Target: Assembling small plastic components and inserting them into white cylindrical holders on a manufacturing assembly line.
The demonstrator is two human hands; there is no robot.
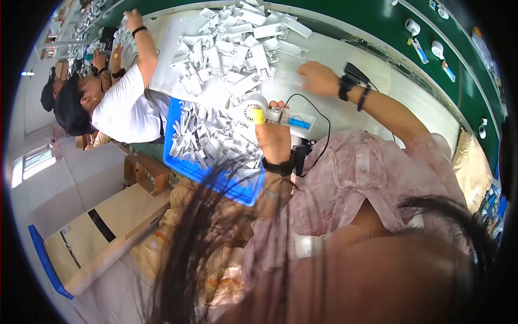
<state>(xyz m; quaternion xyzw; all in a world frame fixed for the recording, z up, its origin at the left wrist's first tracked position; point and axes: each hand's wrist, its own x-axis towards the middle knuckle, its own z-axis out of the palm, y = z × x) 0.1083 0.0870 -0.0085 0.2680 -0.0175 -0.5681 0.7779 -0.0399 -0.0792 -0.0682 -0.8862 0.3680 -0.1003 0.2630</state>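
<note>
My left hand (pixel 275 141) is closed round a small handheld fan with a round white grille head (pixel 249 109). Its opened handle (pixel 294 120) shows a blue cell inside. A yellow finger cover (pixel 259 116) sits on the thumb. My right hand (pixel 319 79) is over the pale worktop, to the right of a heap of white plastic shell pieces (pixel 243 48). Its fingers are smeared by motion, so I cannot see whether they hold anything. A blue crate (pixel 171 154) with many similar white pieces stands left of my left hand.
A co-worker in a white shirt (pixel 127 105) reaches over the bench at the left. Similar fans (pixel 438 49) hang along the green surface (pixel 372 16) at the far side. Cardboard (pixel 116 216) lies at lower left; a tan sack (pixel 468 173) stands at right.
</note>
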